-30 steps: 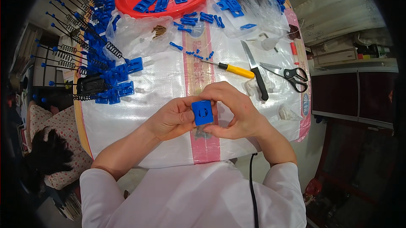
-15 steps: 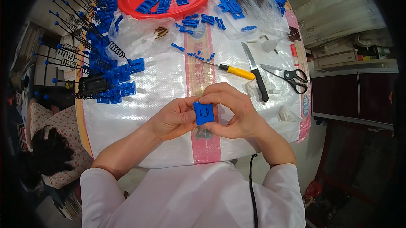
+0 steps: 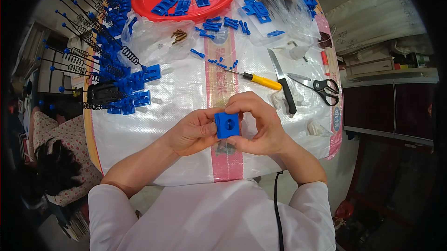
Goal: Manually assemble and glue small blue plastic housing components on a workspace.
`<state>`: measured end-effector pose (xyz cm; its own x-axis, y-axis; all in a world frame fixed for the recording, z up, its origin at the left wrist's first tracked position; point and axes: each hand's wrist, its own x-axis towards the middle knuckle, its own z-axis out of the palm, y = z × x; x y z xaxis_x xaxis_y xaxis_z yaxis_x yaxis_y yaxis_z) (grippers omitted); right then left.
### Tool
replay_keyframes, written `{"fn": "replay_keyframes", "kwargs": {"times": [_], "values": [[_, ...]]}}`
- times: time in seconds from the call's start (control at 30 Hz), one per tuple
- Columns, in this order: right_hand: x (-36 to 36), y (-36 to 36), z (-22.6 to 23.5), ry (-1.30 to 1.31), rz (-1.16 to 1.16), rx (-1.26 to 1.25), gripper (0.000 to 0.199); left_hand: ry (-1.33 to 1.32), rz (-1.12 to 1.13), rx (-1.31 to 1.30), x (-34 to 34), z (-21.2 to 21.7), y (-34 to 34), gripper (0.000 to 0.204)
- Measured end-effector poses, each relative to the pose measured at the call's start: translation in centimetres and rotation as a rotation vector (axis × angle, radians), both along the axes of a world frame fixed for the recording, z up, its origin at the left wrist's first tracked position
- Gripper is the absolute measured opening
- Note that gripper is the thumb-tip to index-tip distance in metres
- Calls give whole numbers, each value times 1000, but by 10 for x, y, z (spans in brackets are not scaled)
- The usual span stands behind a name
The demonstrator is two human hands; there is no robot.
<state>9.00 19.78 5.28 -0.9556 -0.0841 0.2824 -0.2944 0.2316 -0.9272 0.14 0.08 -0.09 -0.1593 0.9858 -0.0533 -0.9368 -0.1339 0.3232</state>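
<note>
Both my hands hold a small square blue plastic piece (image 3: 228, 125) above the pink stripe of the table cover, near its front edge. A round dark hole or recess shows in the middle of its face. My left hand (image 3: 193, 132) is closed on the left side, its thumb pressed there. My right hand (image 3: 259, 123) pinches the right side, index finger at the top corner and thumb at the bottom corner. The fingers behind the piece are partly hidden, and so is its back.
Beyond my hands lie a yellow-handled screwdriver (image 3: 265, 81), a black-handled knife (image 3: 287, 90) and scissors (image 3: 321, 85). Blue assemblies with black springs (image 3: 135, 81) crowd the left. A red basin (image 3: 144, 10) of blue parts stands at the back, near a bag with brass screws (image 3: 179, 36).
The blue piece has turned in my fingers, so a different face, with a round recess, now shows. It has shifted slightly right, and the view has moved slightly.
</note>
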Motion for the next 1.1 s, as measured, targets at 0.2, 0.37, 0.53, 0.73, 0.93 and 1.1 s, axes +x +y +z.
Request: {"fn": "replay_keyframes", "kwargs": {"times": [0.2, 0.37, 0.53, 0.73, 0.93, 1.1], "values": [[-1, -1, 4, 15, 5, 47, 53, 10, 13, 20, -1, 2, 1, 65], [-2, -1, 5, 12, 28, 78, 53, 19, 5, 7, -1, 0, 0, 68], [-2, -1, 5, 1, 21, 80, 53, 29, -8, 15, -1, -3, 1, 69], [-1, 0, 5, -24, 22, 90, 52, 56, -2, 19, -1, -3, 1, 71], [0, 1, 7, -48, 35, 102, 52, 69, -2, 11, 0, -3, 1, 70], [-2, 3, 11, -6, 34, 149, 51, 63, -4, 29, 0, -4, 1, 68]]}}
